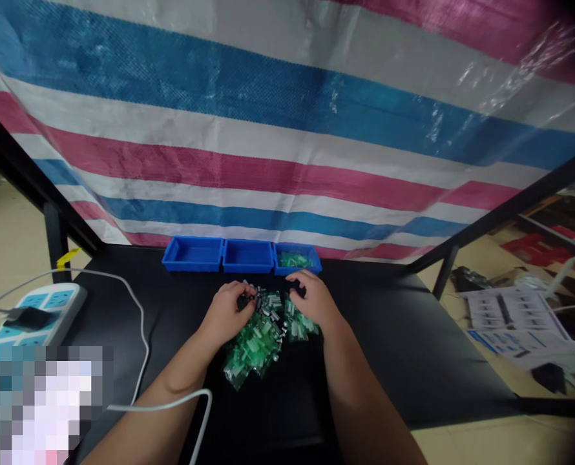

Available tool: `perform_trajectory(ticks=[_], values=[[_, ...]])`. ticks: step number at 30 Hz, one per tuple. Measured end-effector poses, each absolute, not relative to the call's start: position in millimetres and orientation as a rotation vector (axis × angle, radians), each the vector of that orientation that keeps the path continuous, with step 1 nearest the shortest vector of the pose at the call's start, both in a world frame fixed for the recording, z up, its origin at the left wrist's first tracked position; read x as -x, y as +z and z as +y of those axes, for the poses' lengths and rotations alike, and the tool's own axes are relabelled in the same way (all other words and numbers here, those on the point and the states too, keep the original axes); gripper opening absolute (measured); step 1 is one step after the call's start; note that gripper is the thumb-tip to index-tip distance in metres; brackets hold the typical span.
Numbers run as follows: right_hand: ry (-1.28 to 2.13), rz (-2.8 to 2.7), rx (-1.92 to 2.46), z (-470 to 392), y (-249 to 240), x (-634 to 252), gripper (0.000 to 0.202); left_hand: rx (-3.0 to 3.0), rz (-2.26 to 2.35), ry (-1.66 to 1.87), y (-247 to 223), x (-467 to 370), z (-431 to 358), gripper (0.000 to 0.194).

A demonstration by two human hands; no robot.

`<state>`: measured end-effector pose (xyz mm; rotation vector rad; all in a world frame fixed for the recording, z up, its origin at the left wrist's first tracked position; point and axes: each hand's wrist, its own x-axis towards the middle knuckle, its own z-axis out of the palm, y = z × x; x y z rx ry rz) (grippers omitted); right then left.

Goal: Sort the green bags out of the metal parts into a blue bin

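On the black tabletop lies a loose pile of small silver metal pieces, cylinder-like, at the far side of many green pieces in small clear bags. My left hand is at the pile's left edge, fingers curled and thumb close to the index finger; whatever is between the tips is too small to make out. To the right, my right hand hovers over a smaller heap of green bagged pieces, its thumb and bent fingers apart. A blue bin just beyond it contains similar green pieces.
Two more blue bins, the left bin and the middle bin, stand in the row. A striped sheet hangs behind the table. At left are a power strip and a white cable crossing my left forearm.
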<state>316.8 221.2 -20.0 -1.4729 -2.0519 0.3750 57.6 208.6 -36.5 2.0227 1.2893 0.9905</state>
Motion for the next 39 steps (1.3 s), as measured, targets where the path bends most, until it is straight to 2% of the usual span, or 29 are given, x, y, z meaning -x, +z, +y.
perform_trajectory(ticks=[4, 6, 13, 16, 20, 23, 27, 30, 39], values=[[0.618, -2.217, 1.499, 218.1, -26.9, -315.7, 0.049, -2.036, 1.297, 0.968, -37.8, -57.7, 208.9, 0.017], [0.678, -2.194, 1.491, 220.3, -29.7, -315.8, 0.044, -2.033, 1.302, 0.964, -36.7, -57.9, 208.6, 0.017], [1.023, -1.725, 1.287, 226.0, -26.7, -328.7, 0.005, -2.030, 1.300, 0.971, -36.3, -58.0, 208.5, 0.016], [1.097, -1.355, 1.130, 231.4, -26.5, -326.2, 0.016, -2.024, 1.300, 0.976, -38.2, -58.0, 209.2, 0.016], [0.981, -0.956, 1.079, 244.9, -35.0, -314.2, 0.034, -2.021, 1.292, 0.979, -39.0, -58.1, 209.6, 0.016], [0.796, -0.934, 1.256, 251.7, -44.3, -311.1, 0.039, -2.018, 1.285, 0.983, -38.5, -58.1, 209.3, 0.015], [0.259, -1.351, 1.555, 249.3, -46.3, -313.0, 0.023, -2.019, 1.279, 0.991, -37.4, -58.0, 209.0, 0.016], [-0.057, -1.594, 1.622, 245.1, -40.5, -308.5, 0.019, -2.021, 1.280, 0.997, -37.1, -58.1, 209.1, 0.017], [-0.097, -1.847, 1.657, 248.5, -42.3, -287.1, 0.028, -2.025, 1.284, 0.990, -36.8, -58.2, 209.0, 0.015]])
